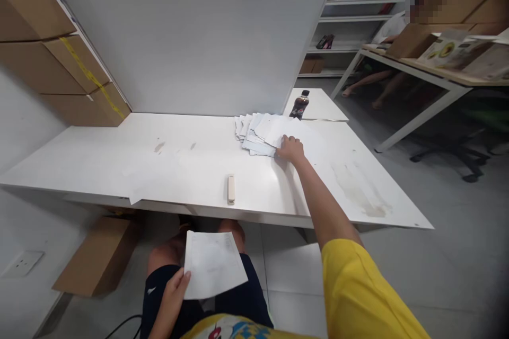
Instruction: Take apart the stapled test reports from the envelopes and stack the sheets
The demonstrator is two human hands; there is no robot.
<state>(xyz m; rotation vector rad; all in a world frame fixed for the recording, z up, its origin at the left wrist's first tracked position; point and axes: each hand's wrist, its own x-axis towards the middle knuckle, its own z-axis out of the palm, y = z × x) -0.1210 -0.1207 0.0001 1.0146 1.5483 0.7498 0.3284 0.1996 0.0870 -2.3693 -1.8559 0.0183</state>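
Note:
Over my lap, my left hand [175, 290] pinches the left edge of a white sheet of paper [214, 265], which carries faint print. My right hand [290, 149] reaches across the white table, its fingers bent over the edge of a fanned pile of papers [260, 132]. Whether those fingers grip a sheet is hard to tell. A beige stapler-like object [231, 189] lies near the table's front edge, left of my right forearm. Behind the pile stands a dark drink bottle [299, 105] with a black cap.
A whiteboard [199, 42] stands upright along the table's back. Cardboard boxes [83, 66] are stacked at the left, and another box [99, 257] sits on the floor. At the right are shelves [338, 21], a second table [421, 71] and a seated person.

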